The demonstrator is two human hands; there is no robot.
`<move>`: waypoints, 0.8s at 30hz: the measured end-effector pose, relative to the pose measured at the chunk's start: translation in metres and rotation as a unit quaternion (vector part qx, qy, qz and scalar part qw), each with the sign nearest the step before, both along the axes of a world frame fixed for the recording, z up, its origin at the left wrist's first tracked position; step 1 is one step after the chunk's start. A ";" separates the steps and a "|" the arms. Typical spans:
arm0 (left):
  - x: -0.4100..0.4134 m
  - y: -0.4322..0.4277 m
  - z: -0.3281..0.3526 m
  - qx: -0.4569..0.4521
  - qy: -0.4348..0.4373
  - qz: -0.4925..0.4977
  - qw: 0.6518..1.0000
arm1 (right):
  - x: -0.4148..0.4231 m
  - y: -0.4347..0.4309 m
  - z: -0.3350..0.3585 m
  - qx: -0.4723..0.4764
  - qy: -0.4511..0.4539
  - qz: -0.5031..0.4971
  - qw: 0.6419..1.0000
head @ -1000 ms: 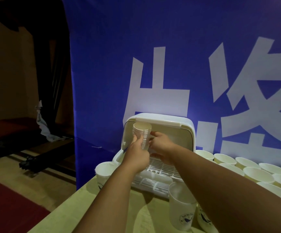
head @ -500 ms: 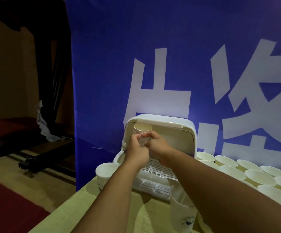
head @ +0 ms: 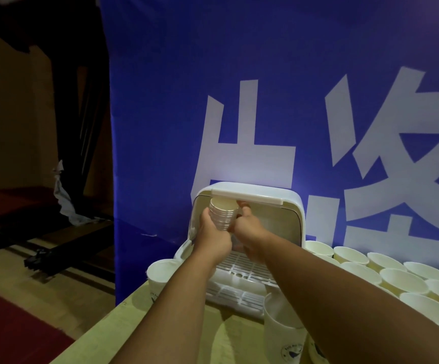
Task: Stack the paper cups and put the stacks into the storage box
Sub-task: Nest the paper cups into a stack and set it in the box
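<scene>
A stack of paper cups (head: 223,213) is held upright inside the open white storage box (head: 289,206), close under its raised lid. My left hand (head: 213,233) grips the stack from the left. My right hand (head: 249,227) holds it from the right, thumb up against the rim. The box's slotted white rack (head: 242,269) lies below the hands. Loose white paper cups (head: 402,278) fill the table to the right of the box.
A single cup (head: 160,271) stands left of the box near the table's left edge (head: 123,306). A tall cup (head: 284,329) with a printed logo stands in front, under my right forearm. A blue banner (head: 239,101) hangs right behind the box.
Both hands moved the cup stack deeper into the box and slightly up toward the lid. My right hand closed in onto the stack's right side.
</scene>
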State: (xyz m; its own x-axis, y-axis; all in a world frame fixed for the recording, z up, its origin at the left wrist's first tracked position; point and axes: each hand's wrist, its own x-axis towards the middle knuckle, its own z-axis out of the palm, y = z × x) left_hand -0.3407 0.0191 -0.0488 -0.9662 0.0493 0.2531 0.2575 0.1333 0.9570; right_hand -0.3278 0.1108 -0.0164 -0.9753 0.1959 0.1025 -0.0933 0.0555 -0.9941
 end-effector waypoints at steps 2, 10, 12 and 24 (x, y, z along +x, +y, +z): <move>-0.003 0.000 0.000 -0.008 -0.005 -0.011 1.000 | -0.002 0.001 -0.002 -0.003 -0.006 0.002 1.000; -0.007 -0.001 0.000 -0.013 0.040 0.003 0.999 | -0.007 0.003 -0.006 -0.062 -0.007 -0.023 0.998; -0.006 -0.001 0.001 -0.026 0.040 -0.005 0.999 | -0.005 0.003 -0.003 -0.061 0.000 -0.020 0.998; -0.013 -0.007 0.001 -0.009 -0.037 -0.058 0.998 | 0.002 0.001 0.010 -0.065 -0.036 -0.010 0.997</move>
State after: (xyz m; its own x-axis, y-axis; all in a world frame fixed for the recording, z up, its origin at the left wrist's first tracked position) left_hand -0.3534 0.0118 -0.0479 -0.9699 0.1654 0.1786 0.2000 0.1233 0.9720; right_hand -0.3253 0.1119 -0.0064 -0.9751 0.2218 0.0051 -0.0218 -0.0730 -0.9971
